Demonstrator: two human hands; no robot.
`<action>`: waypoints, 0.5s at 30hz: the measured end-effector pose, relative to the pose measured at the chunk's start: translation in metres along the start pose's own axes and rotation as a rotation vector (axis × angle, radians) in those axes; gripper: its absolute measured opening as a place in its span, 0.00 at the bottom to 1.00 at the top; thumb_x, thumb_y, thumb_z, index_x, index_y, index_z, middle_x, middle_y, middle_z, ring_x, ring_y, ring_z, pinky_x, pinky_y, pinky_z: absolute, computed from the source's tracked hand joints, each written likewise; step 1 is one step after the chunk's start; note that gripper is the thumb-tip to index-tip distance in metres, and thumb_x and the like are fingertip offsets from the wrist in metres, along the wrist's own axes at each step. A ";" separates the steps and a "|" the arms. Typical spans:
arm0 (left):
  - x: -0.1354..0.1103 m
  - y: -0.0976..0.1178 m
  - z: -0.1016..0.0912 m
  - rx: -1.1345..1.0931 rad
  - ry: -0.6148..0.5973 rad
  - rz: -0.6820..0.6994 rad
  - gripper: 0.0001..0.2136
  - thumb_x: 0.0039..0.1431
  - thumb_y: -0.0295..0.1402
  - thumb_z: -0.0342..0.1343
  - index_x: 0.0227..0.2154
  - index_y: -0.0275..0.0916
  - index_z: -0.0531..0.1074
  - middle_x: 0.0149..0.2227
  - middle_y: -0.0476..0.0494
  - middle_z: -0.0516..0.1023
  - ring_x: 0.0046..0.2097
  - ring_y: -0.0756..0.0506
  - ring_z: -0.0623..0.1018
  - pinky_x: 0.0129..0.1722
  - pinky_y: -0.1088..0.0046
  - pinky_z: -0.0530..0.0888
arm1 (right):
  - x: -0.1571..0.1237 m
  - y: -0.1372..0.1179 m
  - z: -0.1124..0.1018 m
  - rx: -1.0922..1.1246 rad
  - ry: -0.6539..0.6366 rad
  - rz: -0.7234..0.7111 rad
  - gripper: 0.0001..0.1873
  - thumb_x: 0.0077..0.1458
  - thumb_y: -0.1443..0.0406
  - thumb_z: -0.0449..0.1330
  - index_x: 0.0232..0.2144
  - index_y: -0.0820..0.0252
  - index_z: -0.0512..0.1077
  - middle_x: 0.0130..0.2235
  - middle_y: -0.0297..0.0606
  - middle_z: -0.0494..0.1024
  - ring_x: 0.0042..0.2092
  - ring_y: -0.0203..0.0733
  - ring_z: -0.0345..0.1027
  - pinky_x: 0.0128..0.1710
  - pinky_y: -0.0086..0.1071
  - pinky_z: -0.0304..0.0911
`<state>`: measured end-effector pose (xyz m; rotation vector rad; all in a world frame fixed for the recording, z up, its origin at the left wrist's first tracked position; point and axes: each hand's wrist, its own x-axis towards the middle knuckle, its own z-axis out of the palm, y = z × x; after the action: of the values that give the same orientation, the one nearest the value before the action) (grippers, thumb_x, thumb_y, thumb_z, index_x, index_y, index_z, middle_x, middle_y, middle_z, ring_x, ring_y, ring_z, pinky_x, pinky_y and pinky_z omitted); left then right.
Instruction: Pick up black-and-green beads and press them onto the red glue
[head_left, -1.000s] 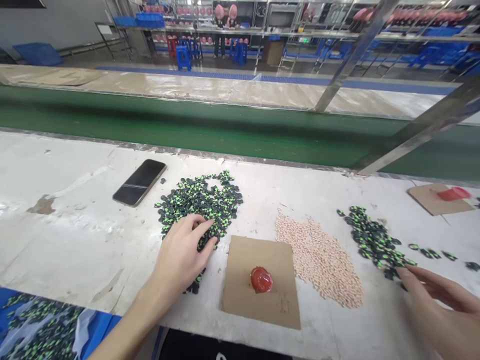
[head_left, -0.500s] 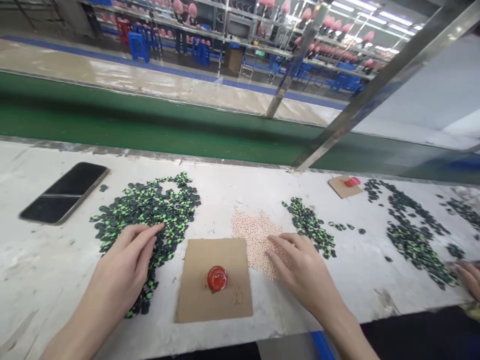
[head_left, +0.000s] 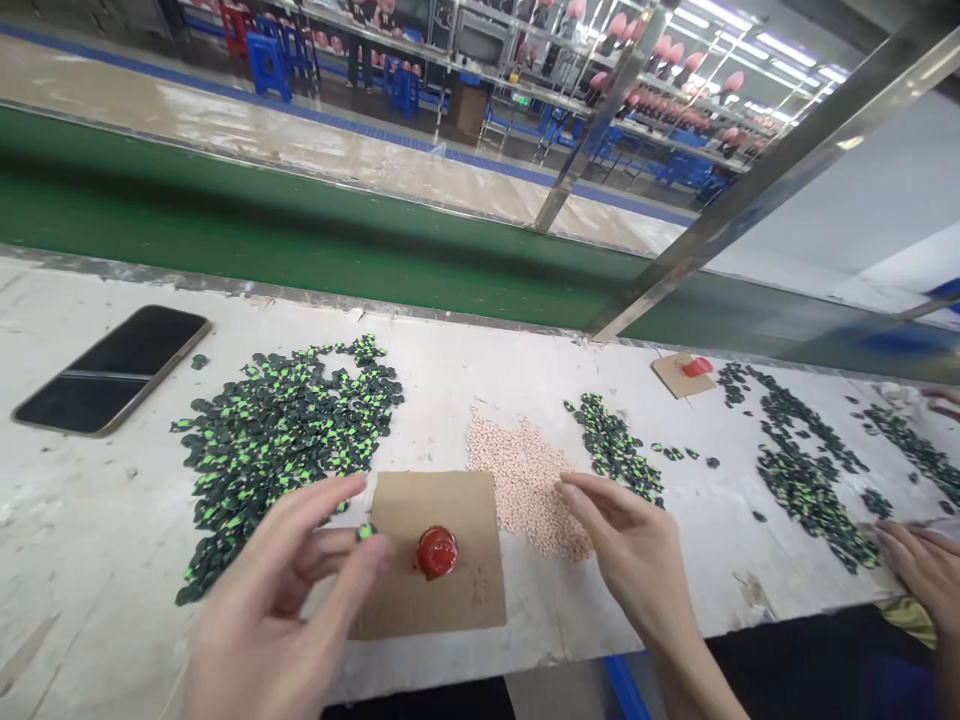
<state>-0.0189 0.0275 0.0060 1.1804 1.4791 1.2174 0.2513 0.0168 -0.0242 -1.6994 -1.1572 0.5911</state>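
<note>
My left hand (head_left: 300, 590) is raised at the left edge of a square cardboard piece (head_left: 465, 610). Between its thumb and a finger it pinches a small dark piece with a bright green mark (head_left: 365, 531). On the cardboard sits a small round cap with glossy red contents (head_left: 436, 552). My right hand (head_left: 630, 540) is over the right side of a spread of tiny pale pink beads (head_left: 517, 480), thumb and forefinger tips together; whatever is between them is too small to make out. A large heap of dark green-marked pieces (head_left: 277, 430) lies behind my left hand.
A phone (head_left: 112, 370) lies at the far left. More dark pieces (head_left: 611, 440) lie right of the beads. Further right are another cardboard piece (head_left: 679, 378) with a red cap (head_left: 697, 367) and another person's hands (head_left: 922, 570). A green belt (head_left: 300, 240) runs behind the table.
My left hand has moved right from the heap to the cardboard, with a dark green-marked piece now between its fingertips. My right hand has shifted slightly right, its fingertips closing together.
</note>
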 end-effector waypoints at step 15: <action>-0.019 -0.012 0.052 -0.059 -0.534 0.429 0.10 0.65 0.22 0.55 0.36 0.39 0.81 0.33 0.44 0.82 0.32 0.47 0.82 0.37 0.74 0.79 | -0.054 -0.048 0.009 0.368 -0.262 0.305 0.08 0.48 0.58 0.77 0.25 0.53 0.84 0.22 0.36 0.83 0.24 0.38 0.77 0.25 0.24 0.75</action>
<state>0.0337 0.0173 -0.0126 1.6785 0.8119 1.0858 0.2000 -0.0236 0.0087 -1.5146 -0.8985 1.1696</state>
